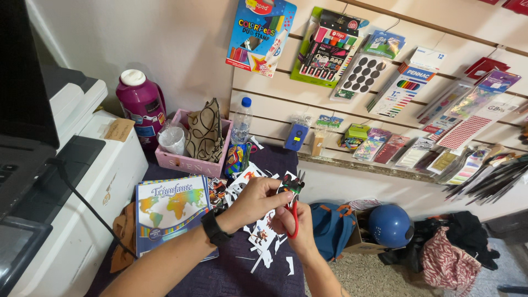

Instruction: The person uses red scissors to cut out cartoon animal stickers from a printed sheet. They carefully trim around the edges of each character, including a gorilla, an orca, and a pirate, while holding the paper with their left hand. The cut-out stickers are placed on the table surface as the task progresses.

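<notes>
The bench [231,275], under a dark purple cloth, carries a white printer [82,181] at the left, a pink box [190,159] with a magenta flask [140,104] beside it at the back, and a book with a world map on its cover [170,212]. Cut sticker sheets [242,184] and white paper scraps [269,256] lie around the hands.

The left hand [256,201], with a black watch [215,228] on its wrist, is pinching a small printed cut-out [287,187] between thumb and fingertips, held up above the scraps. The right hand [294,225] is closed through the handles of red scissors [294,206], whose blades point up and meet the cut-out's edge.

It looks like the trimming step: a figure being cut free of its white margin. A further cut would seem to call for the left hand turning the piece a little while the blades follow the printed outline closely.
</notes>
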